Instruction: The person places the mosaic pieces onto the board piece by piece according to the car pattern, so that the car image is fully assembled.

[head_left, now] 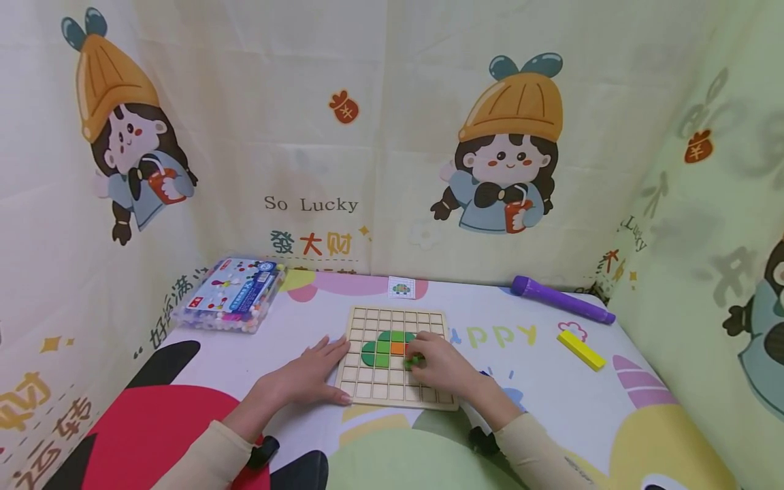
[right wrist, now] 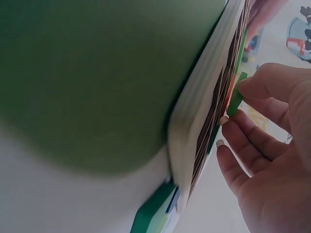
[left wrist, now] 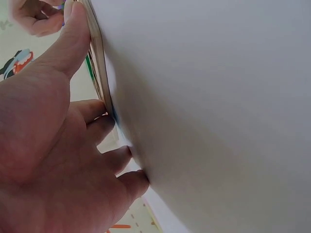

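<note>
A wooden grid board (head_left: 363,390) lies on the table, with green tiles (head_left: 382,354) and an orange tile (head_left: 397,348) set in its middle cells. My right hand (head_left: 444,367) is over the right half of the board and pinches a small green tile (right wrist: 237,94) between thumb and fingers. Some cells there are hidden under this hand. At the board's left side, my left hand (head_left: 309,373) rests with fingers spread, its thumb touching the near left corner. The left wrist view shows that thumb (left wrist: 77,29) along the board's edge.
A small picture card (head_left: 401,288) with a green pattern lies behind the board. A clear box of colourful pieces (head_left: 229,292) stands at the back left. To the right are a purple marker-like stick (head_left: 562,299) and a yellow bar (head_left: 582,350). Printed curtains surround the table.
</note>
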A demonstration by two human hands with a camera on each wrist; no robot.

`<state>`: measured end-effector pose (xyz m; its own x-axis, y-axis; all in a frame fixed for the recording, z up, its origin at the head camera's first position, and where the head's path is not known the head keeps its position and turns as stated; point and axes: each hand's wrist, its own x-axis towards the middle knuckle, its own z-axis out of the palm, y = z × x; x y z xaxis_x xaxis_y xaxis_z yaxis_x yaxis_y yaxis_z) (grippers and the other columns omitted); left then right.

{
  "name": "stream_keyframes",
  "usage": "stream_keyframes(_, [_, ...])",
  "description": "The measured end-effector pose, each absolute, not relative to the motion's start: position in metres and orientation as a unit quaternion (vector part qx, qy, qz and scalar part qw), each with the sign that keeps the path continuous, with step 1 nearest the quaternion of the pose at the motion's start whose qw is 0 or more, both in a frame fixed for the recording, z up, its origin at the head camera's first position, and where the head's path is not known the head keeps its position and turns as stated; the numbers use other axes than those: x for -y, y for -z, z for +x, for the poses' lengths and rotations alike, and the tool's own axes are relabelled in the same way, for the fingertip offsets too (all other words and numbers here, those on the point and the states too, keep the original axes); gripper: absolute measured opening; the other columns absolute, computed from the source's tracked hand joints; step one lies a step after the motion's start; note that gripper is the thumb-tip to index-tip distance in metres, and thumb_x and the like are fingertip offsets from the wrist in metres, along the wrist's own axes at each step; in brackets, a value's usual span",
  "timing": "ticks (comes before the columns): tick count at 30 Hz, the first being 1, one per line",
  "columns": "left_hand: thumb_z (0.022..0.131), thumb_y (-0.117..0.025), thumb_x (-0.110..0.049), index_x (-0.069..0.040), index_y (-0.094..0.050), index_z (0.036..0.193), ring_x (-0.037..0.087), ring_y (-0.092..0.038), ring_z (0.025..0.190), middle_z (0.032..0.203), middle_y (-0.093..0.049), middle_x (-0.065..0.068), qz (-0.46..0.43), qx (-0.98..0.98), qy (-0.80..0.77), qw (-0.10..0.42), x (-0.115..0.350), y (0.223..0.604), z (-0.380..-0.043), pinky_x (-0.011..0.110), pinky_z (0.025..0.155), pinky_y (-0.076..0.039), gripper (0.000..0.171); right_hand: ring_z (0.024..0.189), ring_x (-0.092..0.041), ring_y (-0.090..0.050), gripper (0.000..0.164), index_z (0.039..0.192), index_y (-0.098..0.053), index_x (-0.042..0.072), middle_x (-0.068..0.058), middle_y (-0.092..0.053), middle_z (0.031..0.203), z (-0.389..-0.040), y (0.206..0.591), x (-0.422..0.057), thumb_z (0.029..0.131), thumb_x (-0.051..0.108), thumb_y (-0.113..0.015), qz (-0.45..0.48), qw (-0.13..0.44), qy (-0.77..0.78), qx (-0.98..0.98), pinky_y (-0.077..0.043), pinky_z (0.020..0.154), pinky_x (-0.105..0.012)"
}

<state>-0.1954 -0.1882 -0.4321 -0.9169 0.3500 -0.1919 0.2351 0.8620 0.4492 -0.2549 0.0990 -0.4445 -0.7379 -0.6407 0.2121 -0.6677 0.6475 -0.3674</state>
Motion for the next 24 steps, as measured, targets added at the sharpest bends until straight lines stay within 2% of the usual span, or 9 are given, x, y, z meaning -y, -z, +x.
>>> stream_keyframes(10, [0.075,-0.079,-0.057,-0.011,-0.030,0.157,0.040,-0.012,0.155,0.166,-0.025,0.006,0.149,-0.959,-0.204,0.130,0.189,0.440,-0.200,0.062,0.122,-0.019,0.106,0.082,-0.008,-0.050,0.017,0.090,-0.072,0.021,0.010,-0.059,0.088,-0.256,0.447,-0.080,0.078,0.009,-0.069,0.363,0.022,-0.197,0.910,-0.047,0.074,-0.022])
stream_keyframes(14, [0.075,-0.079,-0.057,-0.012,-0.030,0.157,0.039,-0.012,0.155,0.166,-0.025,0.006,0.150,-0.958,-0.206,0.130,0.189,0.441,-0.201,0.062,0.122,-0.019,0.106,0.082,-0.008,-0.052,0.018,0.090,-0.073,0.020,0.009,-0.060,0.088,-0.255,0.445,-0.074,0.078,0.007,-0.070,0.366,0.028,-0.191,0.910,-0.050,0.074,-0.024])
stream_keyframes(24, [0.075,-0.080,-0.056,-0.009,-0.030,0.156,0.041,-0.012,0.154,0.166,-0.025,0.008,0.155,-0.956,-0.212,0.132,0.189,0.437,-0.199,0.064,0.121,-0.018,0.106,0.081,-0.008,-0.057,0.012,0.094,-0.076,0.016,0.005,-0.061,0.089,-0.254,0.442,-0.072,0.084,0.008,-0.074,0.361,0.031,-0.195,0.911,-0.053,0.075,-0.025])
